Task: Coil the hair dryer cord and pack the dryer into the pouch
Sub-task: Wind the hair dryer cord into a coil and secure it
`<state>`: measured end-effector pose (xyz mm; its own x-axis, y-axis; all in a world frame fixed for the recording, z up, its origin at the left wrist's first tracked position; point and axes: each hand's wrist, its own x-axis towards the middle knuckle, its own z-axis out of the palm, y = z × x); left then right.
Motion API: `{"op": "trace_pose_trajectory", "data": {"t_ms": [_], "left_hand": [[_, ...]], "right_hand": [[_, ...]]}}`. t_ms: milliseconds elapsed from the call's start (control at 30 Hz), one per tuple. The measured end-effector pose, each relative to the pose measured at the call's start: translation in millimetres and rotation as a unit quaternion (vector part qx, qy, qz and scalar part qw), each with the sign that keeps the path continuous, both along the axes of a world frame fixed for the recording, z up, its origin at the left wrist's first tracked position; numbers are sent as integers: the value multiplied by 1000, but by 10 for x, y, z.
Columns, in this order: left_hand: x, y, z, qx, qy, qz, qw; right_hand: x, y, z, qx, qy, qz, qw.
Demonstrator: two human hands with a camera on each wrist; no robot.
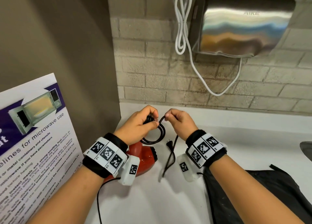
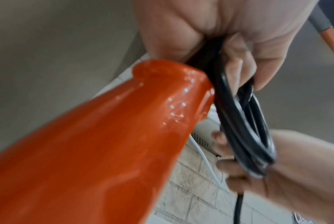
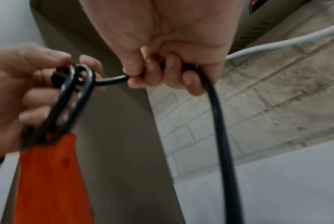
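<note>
The red hair dryer (image 1: pixel 143 157) hangs below my left wrist, handle up; its glossy handle (image 2: pixel 105 136) fills the left wrist view. My left hand (image 1: pixel 143 122) grips several loops of the black cord (image 1: pixel 155 136) at the handle's end, loops (image 2: pixel 244 128) dangling from the fingers. My right hand (image 1: pixel 177 120) pinches the same cord (image 3: pixel 112 80) just beside the loops, and the free length (image 3: pixel 219 136) drops from that fist. The plug (image 1: pixel 169 143) hangs near the white counter (image 1: pixel 236 130). The black pouch (image 1: pixel 253 195) lies flat at the lower right.
A steel hand dryer (image 1: pixel 241 24) with a white cable (image 1: pixel 182 21) is on the brick wall behind. A microwave poster (image 1: pixel 33 139) leans at the left against a brown panel. A sink edge (image 1: pixel 306 149) shows at far right.
</note>
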<state>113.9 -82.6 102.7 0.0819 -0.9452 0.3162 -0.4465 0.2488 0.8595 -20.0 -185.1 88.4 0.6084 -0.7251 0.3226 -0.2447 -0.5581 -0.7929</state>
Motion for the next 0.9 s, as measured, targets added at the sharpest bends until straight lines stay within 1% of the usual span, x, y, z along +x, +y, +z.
{"op": "trace_pose_trajectory", "data": {"t_ms": [67,167,233,333,533,600,733,833,900], "left_hand": [[-66,-19,4,8,-21,-6,1000],[-65,-36,11,24,-42,11,999],[-51,-33,34,25,-64,21,997],[-86,-15,99,15,-90,0,996],[-111,-5,119,10,-81,-8,997],[-62,-30,80,4,-52,6,999],[44,-80,28,-3,59,37,998],[107,-98,2,-16,82,55,995],[125,-104,-16,-24,83,61,994]], "right_hand": [[30,42,150,-44,-25,-25,998],[0,147,310,-120,-16,-29,992],[-48,200,370,-154,-22,-31,987],[-93,249,411,-161,-43,-19,986],[-170,269,409,-163,-51,-9,985],[-208,274,410,-157,-56,-7,986],[-337,222,388,-97,-50,16,994],[-432,172,325,-46,-25,44,998],[-460,172,268,3,-34,73,997]]}}
